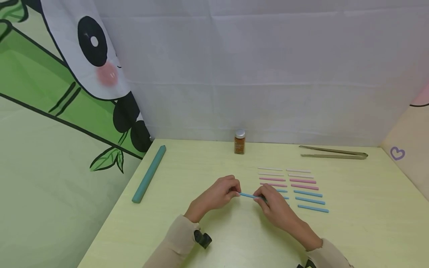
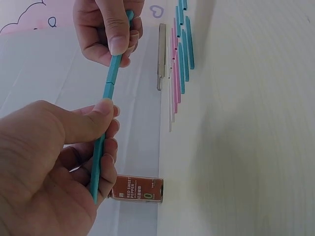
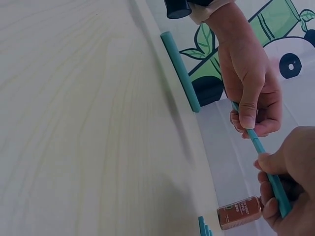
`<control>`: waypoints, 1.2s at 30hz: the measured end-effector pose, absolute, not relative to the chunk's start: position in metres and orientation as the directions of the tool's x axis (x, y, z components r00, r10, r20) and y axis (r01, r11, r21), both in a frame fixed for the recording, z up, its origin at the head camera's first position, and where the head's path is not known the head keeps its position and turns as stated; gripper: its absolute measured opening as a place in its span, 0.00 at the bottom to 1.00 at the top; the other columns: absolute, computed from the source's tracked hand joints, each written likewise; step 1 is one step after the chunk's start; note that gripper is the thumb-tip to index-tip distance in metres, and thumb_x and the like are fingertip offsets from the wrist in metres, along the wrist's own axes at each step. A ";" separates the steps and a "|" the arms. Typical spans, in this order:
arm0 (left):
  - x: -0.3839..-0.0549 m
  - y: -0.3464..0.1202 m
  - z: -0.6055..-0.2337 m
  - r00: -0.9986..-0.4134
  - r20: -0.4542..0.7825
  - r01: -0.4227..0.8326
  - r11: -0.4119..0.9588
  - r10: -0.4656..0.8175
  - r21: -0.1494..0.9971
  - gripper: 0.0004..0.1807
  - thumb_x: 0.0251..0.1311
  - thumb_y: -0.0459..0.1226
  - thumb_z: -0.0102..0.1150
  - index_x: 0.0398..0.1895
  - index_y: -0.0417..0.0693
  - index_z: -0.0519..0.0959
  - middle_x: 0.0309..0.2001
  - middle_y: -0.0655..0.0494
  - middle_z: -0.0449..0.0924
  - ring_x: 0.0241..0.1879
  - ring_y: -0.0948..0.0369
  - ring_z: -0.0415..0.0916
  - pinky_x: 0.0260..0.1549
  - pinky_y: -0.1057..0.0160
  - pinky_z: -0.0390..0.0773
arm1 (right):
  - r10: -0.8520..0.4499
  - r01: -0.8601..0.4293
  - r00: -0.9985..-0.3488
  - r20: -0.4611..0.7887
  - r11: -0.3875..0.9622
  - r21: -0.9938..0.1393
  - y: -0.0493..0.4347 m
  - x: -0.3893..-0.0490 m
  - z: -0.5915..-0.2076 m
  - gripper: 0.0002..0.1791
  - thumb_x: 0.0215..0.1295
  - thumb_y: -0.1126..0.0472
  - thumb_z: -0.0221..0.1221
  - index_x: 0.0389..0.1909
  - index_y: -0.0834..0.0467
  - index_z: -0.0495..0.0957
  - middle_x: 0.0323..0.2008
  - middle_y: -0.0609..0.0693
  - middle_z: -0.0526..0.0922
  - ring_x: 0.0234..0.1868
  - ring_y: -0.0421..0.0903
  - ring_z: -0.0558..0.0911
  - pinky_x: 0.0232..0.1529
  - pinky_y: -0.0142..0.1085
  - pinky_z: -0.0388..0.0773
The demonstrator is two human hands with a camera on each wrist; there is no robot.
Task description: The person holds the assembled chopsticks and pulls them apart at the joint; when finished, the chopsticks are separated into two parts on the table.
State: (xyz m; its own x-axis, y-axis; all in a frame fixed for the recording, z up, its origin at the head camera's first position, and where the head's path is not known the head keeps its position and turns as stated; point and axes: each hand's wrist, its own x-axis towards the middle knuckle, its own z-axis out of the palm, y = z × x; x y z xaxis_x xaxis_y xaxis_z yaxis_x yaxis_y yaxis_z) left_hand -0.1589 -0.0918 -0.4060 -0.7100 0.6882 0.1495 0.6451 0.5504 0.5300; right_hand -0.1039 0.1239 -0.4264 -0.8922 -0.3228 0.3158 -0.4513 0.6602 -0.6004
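Note:
Both hands pinch a slim blue stick held above the table. My left hand has one end between thumb and fingers, and my right hand grips the other. In the left wrist view, a thin dark line crosses the stick in the short stretch between the hands. Beyond the right hand lie two columns of sticks: white sticks at the back, pink sticks in the middle, blue sticks nearest me. The right hand hides part of the left column's blue ones.
A small spice jar labelled red sweet pepper stands at the table's back edge. Metal tongs lie at the back right. A thick teal rod lies along the left edge. White cloth hangs behind the table.

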 end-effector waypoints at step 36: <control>-0.159 -0.083 -0.401 -0.696 0.166 0.649 0.513 0.699 0.562 0.03 0.63 0.35 0.59 0.31 0.47 0.79 0.31 0.60 0.74 0.30 0.68 0.67 0.32 0.73 0.70 | -0.324 -0.455 -0.890 0.320 0.639 -0.620 0.138 -0.099 -0.424 0.02 0.66 0.64 0.57 0.35 0.59 0.74 0.32 0.42 0.73 0.32 0.35 0.68 0.33 0.29 0.70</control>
State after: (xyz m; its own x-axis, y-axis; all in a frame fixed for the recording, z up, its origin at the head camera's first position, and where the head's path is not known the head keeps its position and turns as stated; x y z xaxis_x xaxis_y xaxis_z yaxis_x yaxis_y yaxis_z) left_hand -0.1590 -0.0826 -0.4008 -0.6956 0.6991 0.1659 0.6491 0.5125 0.5621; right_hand -0.0988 0.1382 -0.4242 -0.8904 -0.3235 0.3201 -0.4551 0.6386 -0.6205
